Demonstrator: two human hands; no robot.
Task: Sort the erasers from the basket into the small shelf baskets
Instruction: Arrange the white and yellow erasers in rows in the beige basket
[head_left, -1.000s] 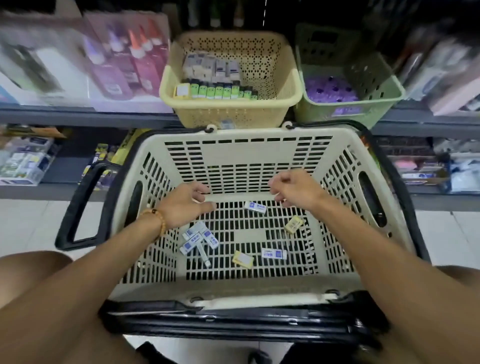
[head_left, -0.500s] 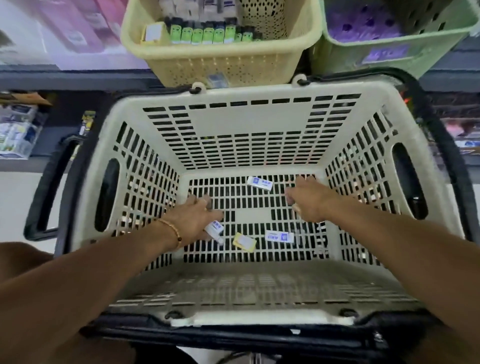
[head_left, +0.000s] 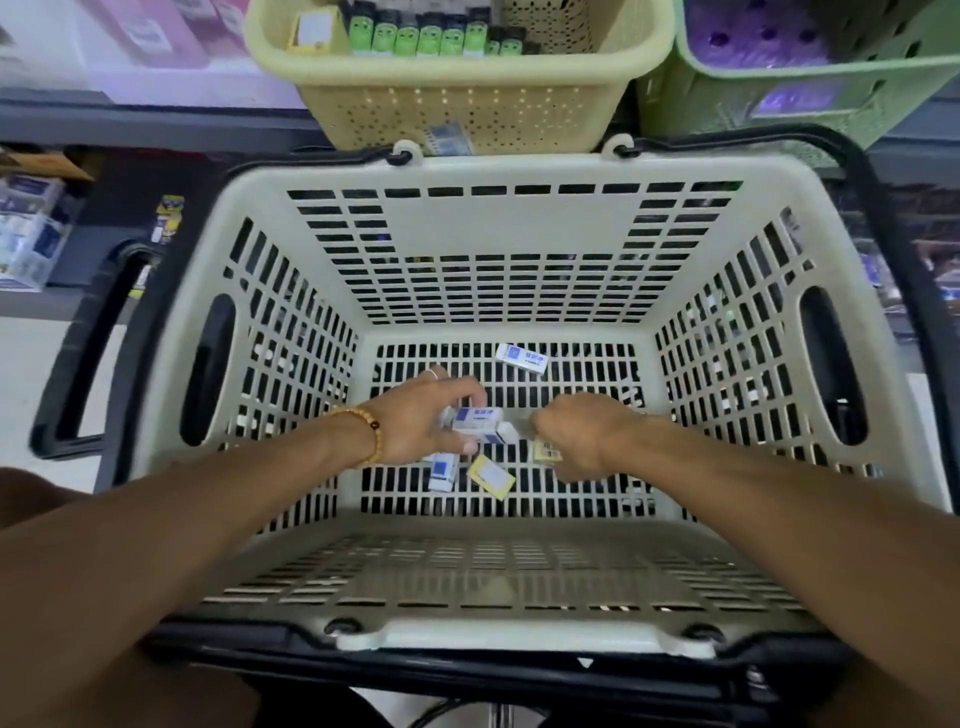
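Left hand (head_left: 415, 423) curled round white erasers (head_left: 480, 423); right hand (head_left: 582, 434) pinching yellow eraser (head_left: 546, 451)

Grey shelf (head_left: 156, 124) carries a yellow basket (head_left: 457, 104) beside a green basket (head_left: 779, 104)

Cream slotted basket (head_left: 519, 228). White-blue erasers (head_left: 480, 423) pinched in left hand (head_left: 415, 426); one (head_left: 521, 358) flat beyond; another (head_left: 441, 470) and yellow one (head_left: 491, 477) just below. Yellow eraser (head_left: 546, 450) under right hand (head_left: 587, 431).
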